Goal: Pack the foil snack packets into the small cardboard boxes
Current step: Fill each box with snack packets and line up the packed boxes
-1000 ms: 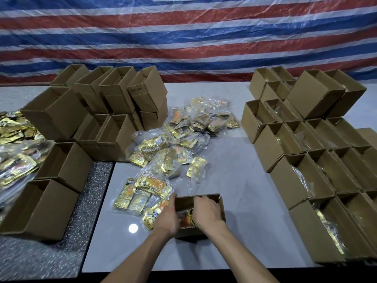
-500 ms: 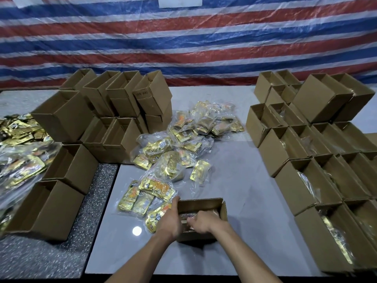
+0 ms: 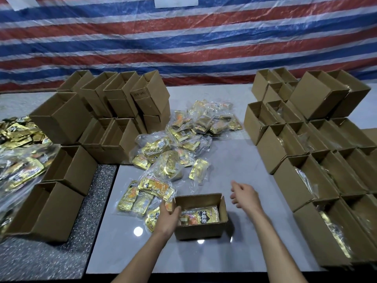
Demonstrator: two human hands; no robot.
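two hands, left on box

Striped red-white-blue tarp backdrop; pale grey table — speckled dark surface left

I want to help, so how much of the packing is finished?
Done: the boxes on the right already show packets inside. In hand: the left hand holds the open box, which has packets in it, and the right hand hovers open beside it. Left: a pile of loose packets on the table, and the boxes on the left that look empty.
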